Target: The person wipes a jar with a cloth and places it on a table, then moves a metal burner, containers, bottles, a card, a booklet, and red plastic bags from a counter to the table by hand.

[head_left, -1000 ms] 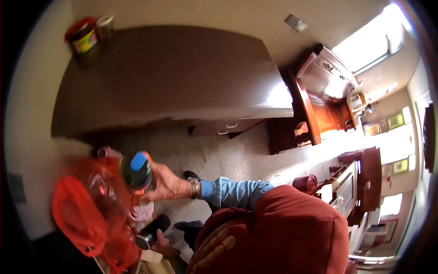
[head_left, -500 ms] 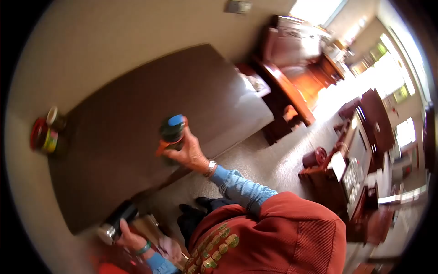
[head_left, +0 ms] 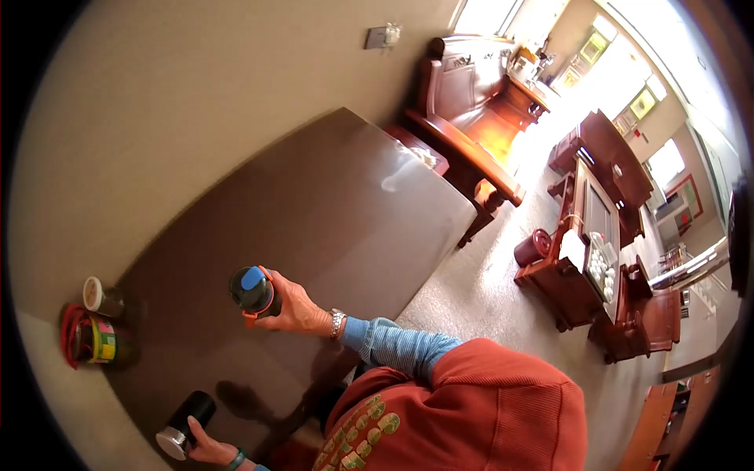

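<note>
My right hand (head_left: 294, 308), with a metal watch at its wrist, grips a dark see-through water bottle (head_left: 253, 292). The bottle has a blue flap on its lid and orange trim, and it is over the brown tabletop (head_left: 314, 196). Lower left in the head view, my left hand (head_left: 207, 447) wraps round a black thermos (head_left: 196, 408) with a silver end. The thermos lies at a slant over the table's near-left part. I cannot tell whether either vessel touches the tabletop. A green bracelet is on my left wrist.
Against the wall at the table's left end stand a white-lidded jar (head_left: 96, 296) and a red-lidded jar (head_left: 102, 341) with a yellow label. Beyond the table are a wooden bench (head_left: 471, 133), a dark red bin (head_left: 534, 246) and a low wooden table (head_left: 567, 294).
The view has shifted and is sharper now. My right hand and the water bottle appear lower and further left. The thermos, earlier at the table's near edge, is now over the tabletop.
</note>
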`<control>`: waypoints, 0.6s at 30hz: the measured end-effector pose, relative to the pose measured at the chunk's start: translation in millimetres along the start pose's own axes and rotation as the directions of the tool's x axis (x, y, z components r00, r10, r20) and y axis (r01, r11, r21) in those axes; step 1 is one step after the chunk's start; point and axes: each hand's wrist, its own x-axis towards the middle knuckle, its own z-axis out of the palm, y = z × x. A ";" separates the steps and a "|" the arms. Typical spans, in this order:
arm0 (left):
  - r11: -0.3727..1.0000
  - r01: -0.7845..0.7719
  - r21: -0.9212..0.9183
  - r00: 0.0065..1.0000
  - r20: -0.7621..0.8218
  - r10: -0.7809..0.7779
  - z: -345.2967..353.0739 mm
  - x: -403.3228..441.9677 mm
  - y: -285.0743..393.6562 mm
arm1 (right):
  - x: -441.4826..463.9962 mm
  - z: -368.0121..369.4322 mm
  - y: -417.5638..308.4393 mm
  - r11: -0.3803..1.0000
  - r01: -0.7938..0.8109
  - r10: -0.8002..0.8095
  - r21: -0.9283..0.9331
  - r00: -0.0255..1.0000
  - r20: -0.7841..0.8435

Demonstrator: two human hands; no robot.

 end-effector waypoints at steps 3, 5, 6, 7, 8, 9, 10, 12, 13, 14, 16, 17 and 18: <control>1.000 -0.007 -0.017 1.000 0.008 0.007 -5.9 30.3 -9.6 | 11.5 26.1 -0.8 0.996 0.012 -0.010 -0.088 1.000 0.025; 0.999 -0.012 -0.043 1.000 -0.012 0.011 -7.4 39.5 -15.0 | 14.1 30.4 0.9 0.990 0.013 -0.005 -0.141 0.998 0.057; 0.998 -0.022 -0.066 0.999 -0.035 0.020 -7.8 42.4 -18.4 | 15.2 30.0 3.5 0.990 0.086 -0.085 -0.112 0.996 0.011; 0.996 -0.039 -0.074 0.999 -0.025 0.037 -8.9 49.2 -29.1 | 15.1 31.6 4.9 0.984 0.158 -0.161 -0.076 0.987 -0.026; 0.997 -0.055 -0.061 0.998 -0.032 0.053 -15.8 52.9 -36.1 | 14.4 29.7 5.5 0.976 0.213 -0.214 -0.036 0.975 -0.058; 0.995 0.059 -0.083 0.998 -0.003 -0.060 -11.6 48.9 -20.4 | 14.6 25.0 -2.4 0.975 0.171 -0.181 -0.138 0.981 -0.064; 0.997 0.072 0.011 0.995 -0.069 -0.071 -17.2 56.3 -43.0 | 14.1 23.8 7.4 0.973 0.128 -0.140 -0.192 0.989 -0.052; 0.987 0.121 0.106 0.989 -0.095 -0.111 1.0 47.9 -1.1 | 13.3 14.0 12.3 0.980 0.029 -0.019 -0.196 0.998 0.054; 0.989 0.101 0.106 0.986 -0.145 -0.085 11.2 42.4 20.2 | 13.2 10.4 19.2 0.978 -0.031 0.053 -0.204 0.993 0.101; 0.990 0.063 -0.128 0.983 -0.164 -0.084 4.5 50.0 -17.3 | 13.8 12.2 22.1 0.979 -0.194 0.179 0.064 0.966 0.189; 0.995 0.018 -0.097 0.978 -0.207 -0.038 -1.0 54.1 -17.3 | 15.1 20.0 23.0 0.985 -0.084 0.059 0.148 0.985 0.163; 0.982 0.026 -0.189 0.976 -0.208 -0.066 -0.1 52.2 -8.7 | 16.0 21.5 35.5 0.984 -0.102 0.076 0.143 0.982 0.175; 0.956 0.028 -0.293 0.978 -0.191 -0.087 -2.5 55.1 -0.5 | 18.6 25.2 44.3 0.985 -0.112 0.090 0.129 0.982 0.169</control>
